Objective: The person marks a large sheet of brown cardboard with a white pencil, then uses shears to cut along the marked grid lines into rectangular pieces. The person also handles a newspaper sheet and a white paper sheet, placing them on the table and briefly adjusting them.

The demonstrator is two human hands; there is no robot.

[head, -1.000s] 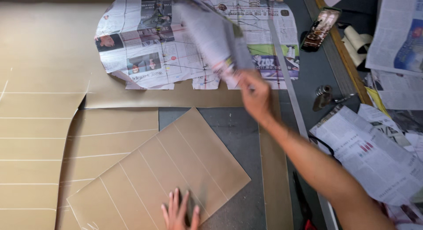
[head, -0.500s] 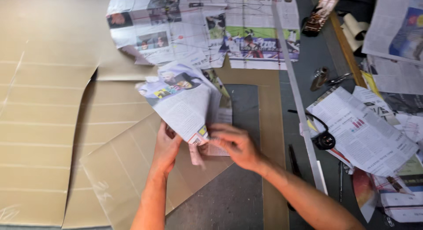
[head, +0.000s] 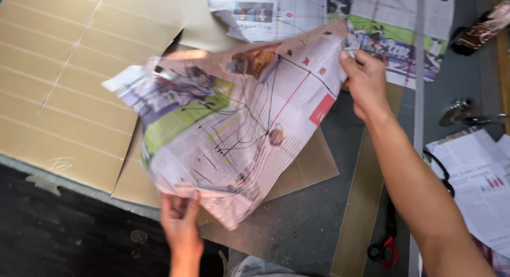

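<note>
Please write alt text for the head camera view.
Two bare hands, left hand low and right hand high, hold a newspaper sheet spread over tan cardboard pieces on a grey table.

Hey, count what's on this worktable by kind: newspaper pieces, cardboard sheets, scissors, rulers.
Newspaper pieces: 3 (held sheet, sheet behind it, pages on the right)
Cardboard sheets: 3 (large lined sheet, sheet beneath the paper, strip)
Red-handled scissors: 1
Long metal ruler: 1
Total: 8

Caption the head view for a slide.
Two hands, left and right, spread a newspaper sheet above brown card.
</note>
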